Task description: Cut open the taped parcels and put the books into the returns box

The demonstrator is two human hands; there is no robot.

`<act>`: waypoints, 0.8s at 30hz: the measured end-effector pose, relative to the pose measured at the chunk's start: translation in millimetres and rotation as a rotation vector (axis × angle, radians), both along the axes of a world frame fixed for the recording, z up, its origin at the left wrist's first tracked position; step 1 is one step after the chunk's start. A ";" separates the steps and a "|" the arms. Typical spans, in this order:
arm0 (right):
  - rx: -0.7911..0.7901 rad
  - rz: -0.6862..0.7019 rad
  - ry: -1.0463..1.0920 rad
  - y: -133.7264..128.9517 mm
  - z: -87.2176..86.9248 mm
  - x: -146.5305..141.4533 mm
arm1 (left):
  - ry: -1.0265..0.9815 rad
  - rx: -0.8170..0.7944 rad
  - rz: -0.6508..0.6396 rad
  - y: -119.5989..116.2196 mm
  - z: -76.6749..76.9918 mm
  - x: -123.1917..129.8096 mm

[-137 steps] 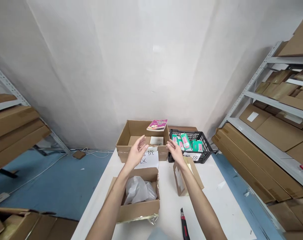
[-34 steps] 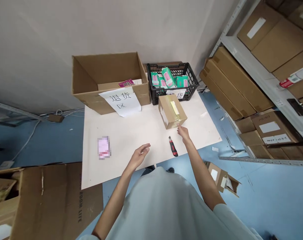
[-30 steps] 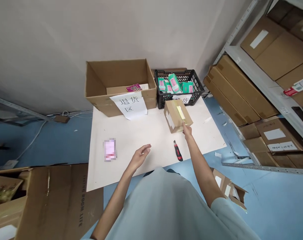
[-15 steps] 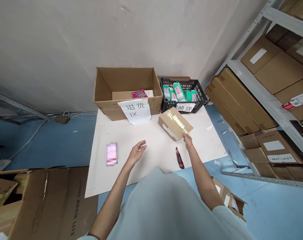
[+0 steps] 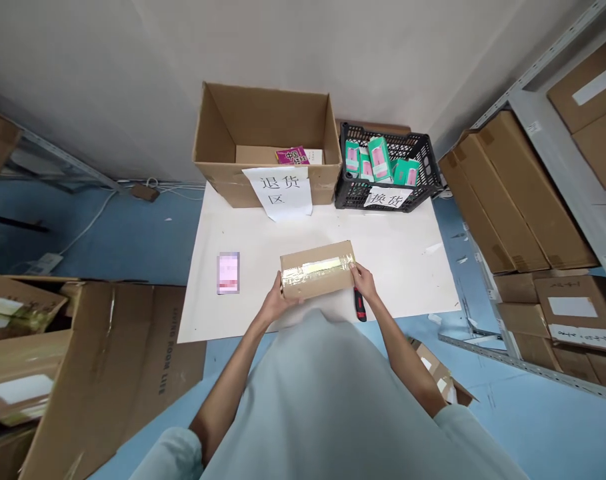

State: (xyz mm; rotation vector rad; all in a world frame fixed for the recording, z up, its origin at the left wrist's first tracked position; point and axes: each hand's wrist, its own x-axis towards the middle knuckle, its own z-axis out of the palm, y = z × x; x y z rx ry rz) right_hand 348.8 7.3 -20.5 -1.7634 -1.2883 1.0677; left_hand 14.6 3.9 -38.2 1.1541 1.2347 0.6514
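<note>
A small taped cardboard box (image 5: 317, 269) is held between my two hands over the near middle of the white table. My left hand (image 5: 277, 300) grips its left end, with fingers reaching underneath. At the right end, my right hand (image 5: 364, 280) closes on the edge, thumb on top. Shiny tape and a pale strip run along the box's upper face. Just below my right hand lies a red and black utility knife (image 5: 359, 305), its upper part hidden by the hand and box.
A large open carton (image 5: 223, 180) with a paper sign and a purple packet (image 5: 293, 156) stands at the back. Beside it is a black crate (image 5: 350, 193) of green boxes. A blurred phone-like item (image 5: 228, 273) lies left. Box-filled shelves (image 5: 527, 113) flank the right.
The box has come toward me and to the left, turning level. My left hand, previously empty, now holds its left end. The view has tilted downward.
</note>
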 end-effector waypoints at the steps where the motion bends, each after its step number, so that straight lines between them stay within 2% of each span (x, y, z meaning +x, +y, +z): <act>1: -0.010 0.007 -0.003 -7.3 -0.1 -3.4 | 0.013 -0.003 0.017 -12.8 -0.9 -3.8; 3: -0.046 0.017 0.027 -22.2 -0.5 -7.4 | 0.045 -0.012 0.044 -33.3 -0.8 -11.3; 6: -0.137 0.110 0.138 -43.0 -2.9 -7.1 | 0.081 -0.034 0.080 -48.1 2.5 -19.7; 10: -0.244 0.256 0.206 -60.6 -10.1 -3.5 | 0.109 -0.121 0.103 -46.6 8.5 -22.9; 14: -0.216 0.197 0.174 -59.8 -12.8 -5.2 | 0.155 -0.170 0.131 -38.6 17.3 -20.0; 16: -0.183 0.173 0.189 -54.9 -7.7 -6.1 | 0.158 -0.158 0.157 -34.4 23.7 -19.2; 19: -0.150 0.150 0.180 -47.0 8.6 -4.9 | 0.135 -0.121 0.210 -27.3 35.5 -19.9; 24: -0.181 0.116 -0.023 -35.0 37.2 -6.0 | 0.245 -0.044 0.321 -9.2 52.1 -22.1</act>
